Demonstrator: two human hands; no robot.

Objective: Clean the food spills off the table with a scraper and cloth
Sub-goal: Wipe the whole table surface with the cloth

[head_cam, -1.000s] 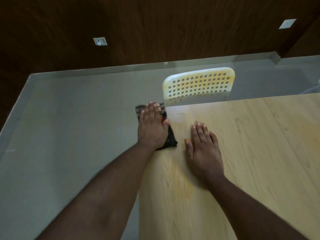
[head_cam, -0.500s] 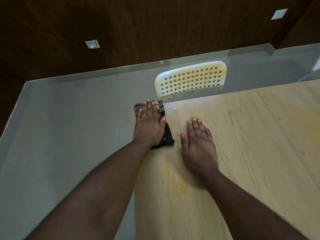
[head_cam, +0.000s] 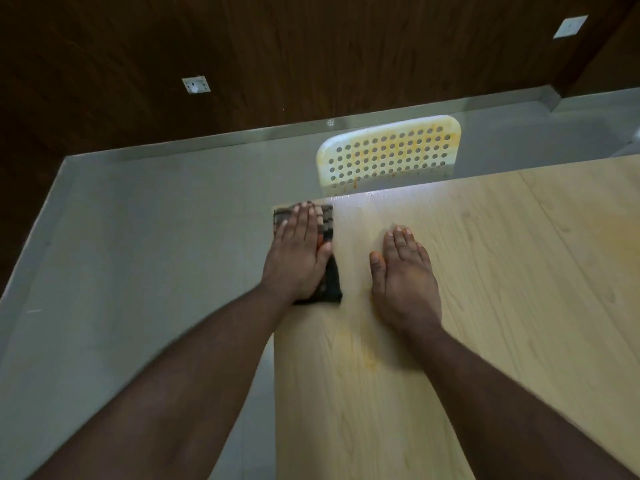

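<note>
A person's left hand is pressing flat, fingers straight, on a dark checked cloth at the table corner; the right hand is lying open, holding nothing. The cloth is risking sliding off the edge and missing the orange smear nearer the person.

Folded checked cloth: dark, black and brown-grey squares, a little orange showing by the thumb.
Pale wooden worktop: light beige, fine darker grain lines, a seam line across its right part.
Smear on the worktop: faint yellow-orange.
Perforated plastic chair back: cream-white, rows of round holes, blotched with yellow-orange stains.
Floor: plain grey, paler grey skirting.
Wall panelling: dark brown wood grain.
Wall socket plate: white.
</note>
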